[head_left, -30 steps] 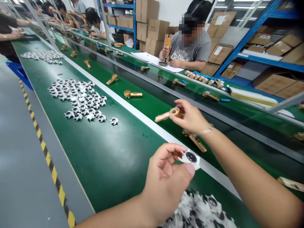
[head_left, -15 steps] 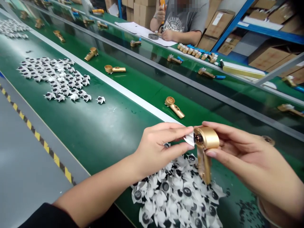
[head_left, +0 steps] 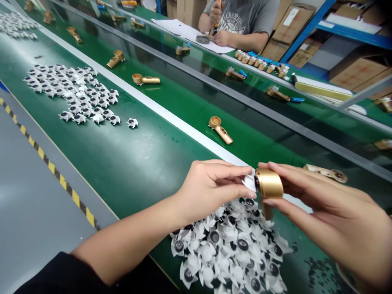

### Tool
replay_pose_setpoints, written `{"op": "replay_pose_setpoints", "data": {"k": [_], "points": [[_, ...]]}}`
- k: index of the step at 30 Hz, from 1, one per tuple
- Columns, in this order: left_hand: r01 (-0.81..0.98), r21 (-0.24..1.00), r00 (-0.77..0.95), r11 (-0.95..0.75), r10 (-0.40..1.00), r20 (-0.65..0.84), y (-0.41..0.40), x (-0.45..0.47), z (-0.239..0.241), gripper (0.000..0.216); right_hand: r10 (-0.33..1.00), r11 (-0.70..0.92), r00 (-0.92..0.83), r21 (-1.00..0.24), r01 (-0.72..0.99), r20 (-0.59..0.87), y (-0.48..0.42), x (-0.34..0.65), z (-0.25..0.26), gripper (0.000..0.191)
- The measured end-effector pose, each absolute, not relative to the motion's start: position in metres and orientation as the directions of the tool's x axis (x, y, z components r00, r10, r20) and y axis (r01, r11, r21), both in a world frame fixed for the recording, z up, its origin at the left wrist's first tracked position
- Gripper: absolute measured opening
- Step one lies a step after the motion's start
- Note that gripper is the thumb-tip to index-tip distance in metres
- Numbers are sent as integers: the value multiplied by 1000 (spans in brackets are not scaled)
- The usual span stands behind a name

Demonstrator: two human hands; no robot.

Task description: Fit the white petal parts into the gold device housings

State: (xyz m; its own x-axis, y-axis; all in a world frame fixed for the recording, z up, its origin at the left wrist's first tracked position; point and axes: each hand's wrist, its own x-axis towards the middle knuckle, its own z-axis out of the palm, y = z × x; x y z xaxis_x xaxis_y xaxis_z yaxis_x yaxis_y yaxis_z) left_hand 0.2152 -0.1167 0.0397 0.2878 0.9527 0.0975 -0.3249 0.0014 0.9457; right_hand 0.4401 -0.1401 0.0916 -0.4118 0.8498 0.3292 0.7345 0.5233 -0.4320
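My left hand [head_left: 219, 179] pinches a white fan blade [head_left: 249, 181] between thumb and fingers, its hub against the opening of a gold fan housing [head_left: 271, 183]. That housing is gripped by its round head in my right hand [head_left: 324, 208], and its handle [head_left: 267, 209] points down and away. Whether the blade is seated inside cannot be made out. Under both hands lies a heap of white fan blades [head_left: 211, 253] with black hubs.
Gold housings, one of them here [head_left: 222, 130], lie along the green belt beyond a white strip [head_left: 174, 116]. More fan blades [head_left: 82, 96] are spread at left. Small black bits [head_left: 321, 271] lie at lower right. Across the line a person [head_left: 241, 24] works beside cartons [head_left: 294, 24].
The gold housing has turned so its handle shows less, and the gap between it and the white fan blade has narrowed. The view has shifted slightly; housings on the belts have moved.
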Motion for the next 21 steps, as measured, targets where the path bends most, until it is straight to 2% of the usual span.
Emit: {"op": "replay_pose_setpoints", "data": {"k": [4, 9, 16, 19, 21], "points": [[-496, 797, 426, 344, 897, -122, -117, 216, 44, 34, 792, 606, -500, -349, 715, 351, -143, 442, 95, 53], [-465, 680, 585, 566, 774, -244, -112, 214, 43, 38, 742, 669, -588, -295, 683, 322, -149, 452, 95, 62], [-424, 675, 606, 604, 743, -285, -112, 213, 39, 44, 725, 688, -625, -278, 670, 288, -158, 450, 95, 57], [-367, 700, 649, 613, 708, -279, -109, 211, 38, 67, 737, 675, -601, -326, 662, 308, -155, 447, 95, 51], [-287, 786, 619, 547, 732, -284, -103, 207, 38, 85, 776, 631, -562, -357, 689, 287, -140, 450, 89, 46]]}}
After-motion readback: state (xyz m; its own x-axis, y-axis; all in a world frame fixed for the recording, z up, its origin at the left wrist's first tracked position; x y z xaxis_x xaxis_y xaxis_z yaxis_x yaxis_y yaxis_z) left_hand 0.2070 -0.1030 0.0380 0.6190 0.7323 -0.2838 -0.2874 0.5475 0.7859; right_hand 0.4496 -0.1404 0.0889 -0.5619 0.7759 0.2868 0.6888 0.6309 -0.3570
